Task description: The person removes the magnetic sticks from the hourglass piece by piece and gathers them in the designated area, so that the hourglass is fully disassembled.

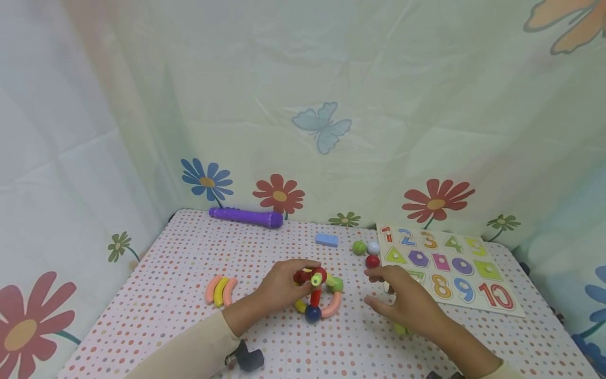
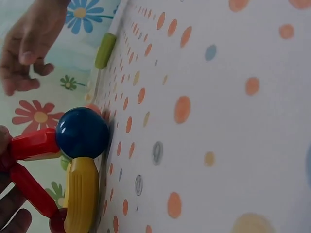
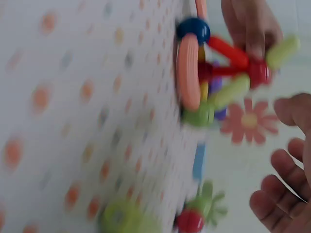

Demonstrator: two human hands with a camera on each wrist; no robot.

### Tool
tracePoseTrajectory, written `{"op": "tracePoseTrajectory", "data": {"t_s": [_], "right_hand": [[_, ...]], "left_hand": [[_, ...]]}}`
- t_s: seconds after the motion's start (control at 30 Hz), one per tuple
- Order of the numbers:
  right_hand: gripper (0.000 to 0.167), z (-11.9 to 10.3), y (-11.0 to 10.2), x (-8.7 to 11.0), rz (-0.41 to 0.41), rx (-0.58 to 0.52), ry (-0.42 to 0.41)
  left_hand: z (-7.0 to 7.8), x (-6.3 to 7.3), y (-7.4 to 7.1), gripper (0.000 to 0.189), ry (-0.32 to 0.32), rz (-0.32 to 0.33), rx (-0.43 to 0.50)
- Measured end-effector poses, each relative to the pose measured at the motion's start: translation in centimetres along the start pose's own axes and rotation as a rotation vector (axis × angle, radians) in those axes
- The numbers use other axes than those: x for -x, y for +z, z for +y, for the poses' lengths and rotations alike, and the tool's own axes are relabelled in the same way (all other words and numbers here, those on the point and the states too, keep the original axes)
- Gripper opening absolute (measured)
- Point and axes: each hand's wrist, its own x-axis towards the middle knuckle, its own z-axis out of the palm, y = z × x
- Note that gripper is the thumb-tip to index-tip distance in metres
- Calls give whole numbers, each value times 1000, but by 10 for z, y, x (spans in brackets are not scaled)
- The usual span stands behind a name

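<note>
My left hand (image 1: 284,281) grips a pyramid-like ball-and-rod building toy (image 1: 315,297) near its top. A red ball (image 3: 259,73) forms the peak, and a short light-green rod (image 3: 284,51) sticks out of it. Red rods (image 2: 34,144) and a light-green one slope down to the base. Around the base run curved pink (image 3: 189,73) and yellow (image 2: 81,194) pieces, joined at a blue ball (image 2: 82,132), a green ball (image 1: 336,285) and a dark red one. My right hand (image 1: 404,302) hovers to the right of the toy, fingers parted and holding nothing.
A wooden number board (image 1: 502,266) lies on the right, with loose green (image 1: 359,247), white (image 1: 373,247) and red (image 1: 372,261) balls beside it. Curved pieces (image 1: 220,291) lie at left. Farther back are a blue block (image 1: 327,240) and a purple toy microphone (image 1: 246,216).
</note>
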Motion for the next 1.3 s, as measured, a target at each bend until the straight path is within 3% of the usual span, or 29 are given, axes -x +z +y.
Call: {"op": "tracePoseTrajectory", "data": {"t_s": [0.27,0.6,0.73,0.97,1.1,1.3], "right_hand": [[49,-40,26,-25,113,-3,-171],[43,-62,45,-46,181,-49,-313],[39,-63,46,-48,212,-41,-251],[53,-58,48,-50,279,-35,-99],[51,-56,50,-50,250,-61,-55],[63,-56,52,-50,169,-156,2]], "left_hand": [[-1,-3,-1,40,-29,-13,13],[-4,-4,-1,37,-23,-30,39],[-4,-4,-1,36,-6,-26,29],[-3,-5,-1,40,-5,-28,26],[-4,-5,-1,41,-22,-31,23],[-4,-5,-1,43,-35,-28,18]]}}
